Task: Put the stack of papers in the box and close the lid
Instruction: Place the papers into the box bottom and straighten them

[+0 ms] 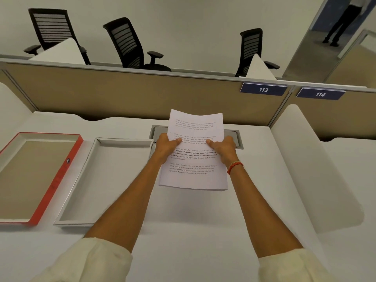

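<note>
- Head view: the stack of papers (194,151) is gripped by the left hand (165,148) and right hand (223,149), one on each side edge, above the surface (203,220).
- Nothing is packed yet: the box (101,180) sits empty, its lid (36,176) off beside it.
- The stack's long axis runs away from the person, top edge curling farthest.

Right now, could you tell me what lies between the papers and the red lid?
The open white box lies between the papers and the red lid, in the head view.
</note>
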Available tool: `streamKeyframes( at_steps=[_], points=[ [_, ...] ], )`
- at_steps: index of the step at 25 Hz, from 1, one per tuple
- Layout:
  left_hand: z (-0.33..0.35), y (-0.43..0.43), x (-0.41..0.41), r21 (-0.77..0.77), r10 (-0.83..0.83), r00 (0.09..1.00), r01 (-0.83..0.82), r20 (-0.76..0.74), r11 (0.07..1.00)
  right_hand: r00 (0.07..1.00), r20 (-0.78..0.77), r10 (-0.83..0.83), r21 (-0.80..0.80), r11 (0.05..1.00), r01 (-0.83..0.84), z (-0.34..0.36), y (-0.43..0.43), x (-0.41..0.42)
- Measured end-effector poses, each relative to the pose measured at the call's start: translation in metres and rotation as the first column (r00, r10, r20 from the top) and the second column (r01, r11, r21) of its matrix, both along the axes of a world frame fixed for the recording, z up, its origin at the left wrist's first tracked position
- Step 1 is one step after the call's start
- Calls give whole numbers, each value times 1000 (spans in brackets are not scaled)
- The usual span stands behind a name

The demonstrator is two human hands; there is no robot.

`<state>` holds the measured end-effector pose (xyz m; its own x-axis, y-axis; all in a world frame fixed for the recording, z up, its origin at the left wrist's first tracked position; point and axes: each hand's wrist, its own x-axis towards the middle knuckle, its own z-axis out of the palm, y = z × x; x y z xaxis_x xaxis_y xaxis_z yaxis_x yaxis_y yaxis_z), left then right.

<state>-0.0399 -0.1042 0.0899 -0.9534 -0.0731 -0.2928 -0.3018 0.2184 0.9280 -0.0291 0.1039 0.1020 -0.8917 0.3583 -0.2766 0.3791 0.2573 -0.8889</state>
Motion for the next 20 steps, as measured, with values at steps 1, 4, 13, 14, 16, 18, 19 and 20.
streamKeyframes(
  at_steps=[1,4,13,14,16,18,19,20],
  points=[
    [2,-7,1,8,6,1000,-6,-4,1000,1000,-8,7,4,1000,-7,2,-7,0],
    [9,-27,4,9,25,1000,-25,-13,1000,999,-25,34,9,999,-34,6,-28,2],
    [22,-94,14,-49,91,996,-90,7,995,995,-50,85,-21,996,-86,13,-96,11],
    [22,-101,16,-57,96,995,-95,10,994,995,-49,89,-25,996,-90,12,-104,13],
    [22,-115,18,-60,107,994,-106,11,993,994,-38,101,-25,994,-102,12,-119,14],
    [20,-130,21,-54,116,993,-115,14,992,993,-32,117,-19,993,-118,12,-135,16],
    [19,-137,22,-50,121,993,-120,15,992,992,-33,121,-17,992,-122,12,-143,16],
    [18,-145,22,-46,128,992,-127,16,991,992,-34,123,-14,992,-123,11,-151,17]
  ],
)
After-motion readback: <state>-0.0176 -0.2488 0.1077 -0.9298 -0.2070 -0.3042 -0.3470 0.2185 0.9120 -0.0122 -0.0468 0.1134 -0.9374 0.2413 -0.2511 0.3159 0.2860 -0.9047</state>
